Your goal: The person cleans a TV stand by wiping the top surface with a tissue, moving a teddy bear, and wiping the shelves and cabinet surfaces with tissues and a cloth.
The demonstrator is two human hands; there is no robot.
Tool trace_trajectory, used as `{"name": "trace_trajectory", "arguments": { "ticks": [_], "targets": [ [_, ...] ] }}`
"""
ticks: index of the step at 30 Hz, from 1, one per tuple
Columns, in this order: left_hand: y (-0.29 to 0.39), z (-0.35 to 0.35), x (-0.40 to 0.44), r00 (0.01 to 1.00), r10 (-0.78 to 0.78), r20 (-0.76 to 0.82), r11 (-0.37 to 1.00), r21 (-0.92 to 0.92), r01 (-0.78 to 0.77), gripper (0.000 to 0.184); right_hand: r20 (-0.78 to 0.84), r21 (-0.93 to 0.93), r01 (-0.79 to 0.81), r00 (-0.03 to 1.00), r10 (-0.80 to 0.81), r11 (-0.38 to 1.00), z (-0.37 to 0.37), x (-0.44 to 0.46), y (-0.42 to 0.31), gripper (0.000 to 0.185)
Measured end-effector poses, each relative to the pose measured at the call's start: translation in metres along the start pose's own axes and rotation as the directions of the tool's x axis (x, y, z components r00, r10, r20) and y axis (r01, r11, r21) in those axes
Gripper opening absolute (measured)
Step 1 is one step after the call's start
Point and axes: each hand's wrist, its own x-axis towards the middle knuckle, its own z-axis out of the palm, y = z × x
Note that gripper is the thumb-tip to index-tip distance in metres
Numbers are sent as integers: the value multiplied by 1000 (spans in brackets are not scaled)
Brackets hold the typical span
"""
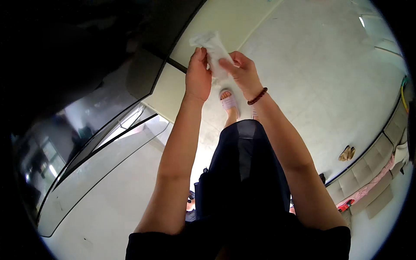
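Observation:
Both of my hands hold a white, translucent crumpled packet (215,48) out in front of me, above the pale floor. My left hand (199,76) grips its left edge, with the fingers partly hidden behind it. On the right side, my right hand (243,74) pinches the packet between thumb and fingers, and a dark red bracelet (257,96) circles that wrist. What the packet contains, if anything, cannot be made out.
A dark glossy panel (143,69) with a glass edge stands close at the left. My sandalled foot (228,100) is below my hands. Brown shoes (346,153) lie near a grey padded sofa (364,169) with a pink cloth at the right.

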Motion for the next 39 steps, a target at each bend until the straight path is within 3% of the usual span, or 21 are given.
{"name": "trace_trajectory", "arguments": {
  "ticks": [2,3,4,6,7,10,13,16,18,20,23,27,30,33,34,36,38,39],
  "targets": [
    [0,-13,6,996,64,54,998,-11,-64,41,128,435,-239,971,203,868,-2,0,-8,32],
    [1,-15,4,989,107,101,994,22,-109,40,123,586,-263,964,237,767,-2,-3,-15,17],
    [3,-17,3,978,147,152,986,51,-156,39,140,634,-276,960,244,722,0,-5,-19,17],
    [3,-20,4,988,77,134,995,46,-84,39,170,721,-293,953,249,628,0,-5,-25,15],
    [3,-19,4,991,42,126,998,44,-48,40,173,681,-299,953,250,668,-1,-6,-26,15],
    [4,-8,-10,988,123,94,956,258,-143,35,191,588,-329,944,268,739,-8,-12,-25,13],
    [3,-13,-14,991,17,135,857,508,-84,29,156,559,-297,955,254,774,-12,-19,-25,12],
    [-8,-17,-10,999,-16,31,1000,25,15,25,-23,586,-167,975,222,792,-19,-34,-33,14],
    [-12,-17,-9,990,-109,84,976,-182,123,27,-140,674,-84,961,238,734,-42,-43,-39,15],
    [-12,-16,-13,963,-215,163,903,-343,259,35,-100,774,-44,977,190,631,-65,-52,-55,21],
    [-18,-6,-14,898,-293,328,845,-350,404,39,12,862,-35,999,50,506,-116,-66,-64,33],
    [-18,3,-13,819,-262,510,756,-418,503,41,43,905,-79,995,94,417,-143,-63,-58,33],
    [-21,25,-12,855,-295,426,827,-335,452,42,33,903,-89,990,139,420,-147,-64,-65,35],
    [-36,23,-2,785,-258,562,784,-353,510,43,67,859,-146,982,174,491,-146,-62,-62,42],
    [-37,30,-4,798,-278,535,796,-338,503,43,75,846,-159,980,182,509,-139,-60,-67,44],
    [-42,47,-11,820,-319,475,813,-307,494,43,269,743,-360,933,240,564,-138,-51,-23,47],
    [-40,68,-22,836,-341,430,855,-227,466,41,156,525,-324,946,285,787,-122,-65,-50,45],
    [-36,76,-28,844,-352,405,872,-184,453,40,134,572,-313,948,290,758,-120,-67,-57,41]
  ]
}}
